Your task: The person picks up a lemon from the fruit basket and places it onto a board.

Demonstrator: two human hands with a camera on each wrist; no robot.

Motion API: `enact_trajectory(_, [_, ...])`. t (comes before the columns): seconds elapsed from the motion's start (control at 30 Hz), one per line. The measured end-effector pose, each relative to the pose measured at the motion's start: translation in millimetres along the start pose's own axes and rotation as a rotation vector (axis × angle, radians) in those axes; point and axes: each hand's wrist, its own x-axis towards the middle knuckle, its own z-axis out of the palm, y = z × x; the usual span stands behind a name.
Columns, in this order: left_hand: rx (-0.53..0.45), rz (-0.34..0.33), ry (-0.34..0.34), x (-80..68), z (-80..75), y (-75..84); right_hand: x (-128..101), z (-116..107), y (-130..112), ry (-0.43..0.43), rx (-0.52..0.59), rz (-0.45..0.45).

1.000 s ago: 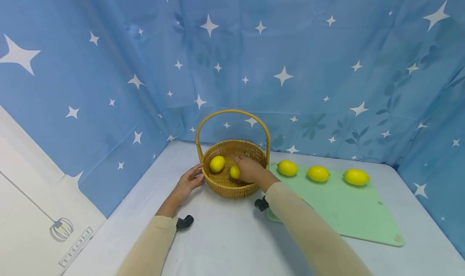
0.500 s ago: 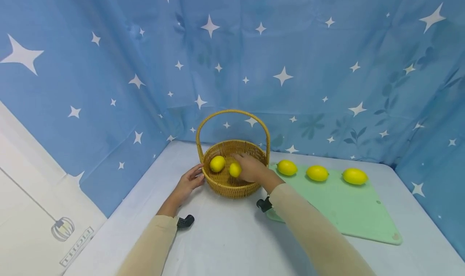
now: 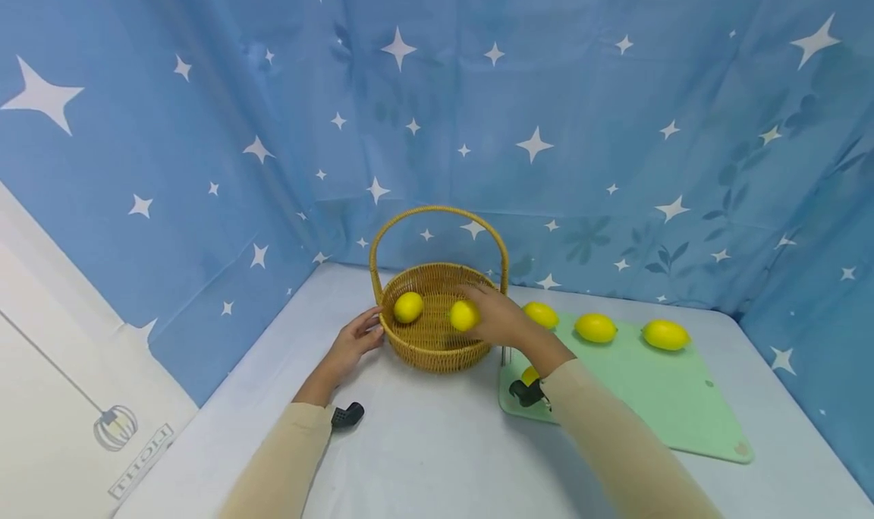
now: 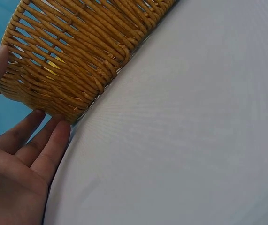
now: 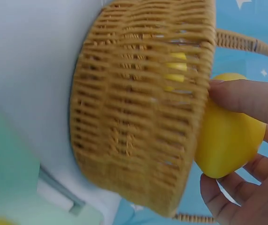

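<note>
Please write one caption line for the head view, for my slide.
Right hand holds a lemon above the wicker basket, left hand touching its side.

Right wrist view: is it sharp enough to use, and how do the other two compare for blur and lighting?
Right wrist view: the basket is motion-smeared at its lower edge, though the lemon in the right hand reads clearly. Left wrist view: sharp weave, left hand at the basket wall, flat light. Head view: even lighting, soft shadows, wide-angle bending at the edges.
</note>
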Motion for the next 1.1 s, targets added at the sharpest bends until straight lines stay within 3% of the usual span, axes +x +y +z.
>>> enact_trajectory(0.17, [0.016,-0.011,0.009,2.3,-0.7,-0.1,-16,-14,7,0.0,0.046,0.027])
enact_trajectory(0.47, [-0.012,-0.023,0.034,11.9,-6.6,-26.1,-35,-23,21,0.024,0.018,0.037])
enact_trajectory(1.1, [0.013,0.016,0.019,11.7,-7.2,-25.9,-88,-41,46,0.096,-0.07,0.032])
